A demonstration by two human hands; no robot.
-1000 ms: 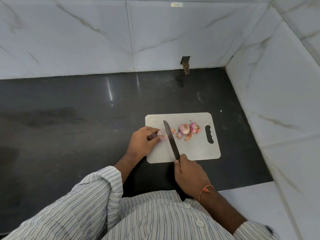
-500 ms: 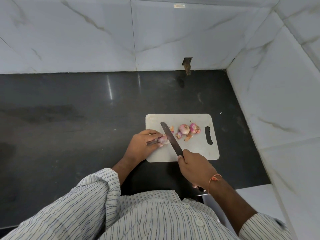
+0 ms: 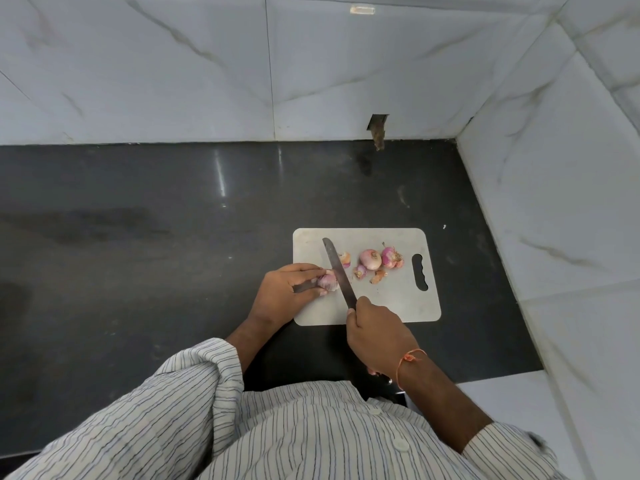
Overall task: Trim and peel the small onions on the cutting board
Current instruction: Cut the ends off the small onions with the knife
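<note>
Counter: dark polished stone, spreads under both hands and well out to the left of the left hand; pale marbled wall tiles rise beyond the hands and to the right of the right hand.
Shirt: striped sleeve rolled back behind the left hand's wrist.
Cutting board: white, rectangular, flat on the counter; left hand lies over its left edge, right hand over its near edge; handle slot on the side away from the left hand.
Right hand: closed around the knife handle, which is hidden in the fist; orange thread at the wrist.
Left hand: fingertips pinch one small onion and press it to the board.
Knife: long blade runs from the right hand away from the body, just beside the held onion, on its right side.
Held onion: pinkish, at the left fingertips, touching or almost touching the blade; cannot tell which.
Loose onions: two, beyond the right hand, right of the blade, side by side.
Scraps: cut ends and skin bits between the blade and the loose onions.
</note>
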